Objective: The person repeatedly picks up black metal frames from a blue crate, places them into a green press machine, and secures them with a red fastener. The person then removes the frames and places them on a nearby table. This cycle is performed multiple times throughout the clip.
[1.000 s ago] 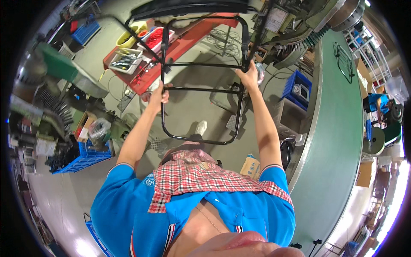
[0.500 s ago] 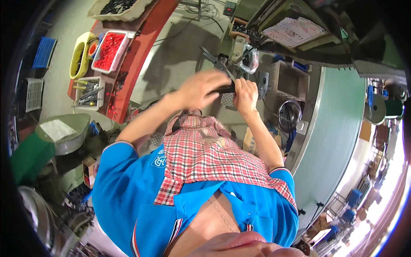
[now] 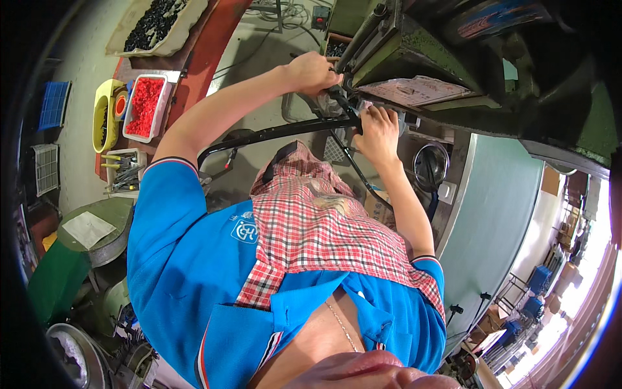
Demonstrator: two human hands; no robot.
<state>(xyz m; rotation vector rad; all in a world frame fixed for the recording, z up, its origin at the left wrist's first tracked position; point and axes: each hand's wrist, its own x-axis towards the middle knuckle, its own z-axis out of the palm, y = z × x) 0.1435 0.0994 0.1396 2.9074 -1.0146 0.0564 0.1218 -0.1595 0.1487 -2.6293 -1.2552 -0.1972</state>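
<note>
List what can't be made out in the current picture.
In the head view:
1. Left hand: its grip, hidden by the back of the hand.
2. Black frame: partly covered by the right hand.
3. Green machine: cut off by the top edge.
4. Black pieces: too small to identify.

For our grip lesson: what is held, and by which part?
A black tubular frame, near its joint, by the right hand; for the left hand, unclear.

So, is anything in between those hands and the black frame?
Nothing visible: the right hand grips the black frame directly. The left hand is up by the green machine; its contact is hard to see.
</note>
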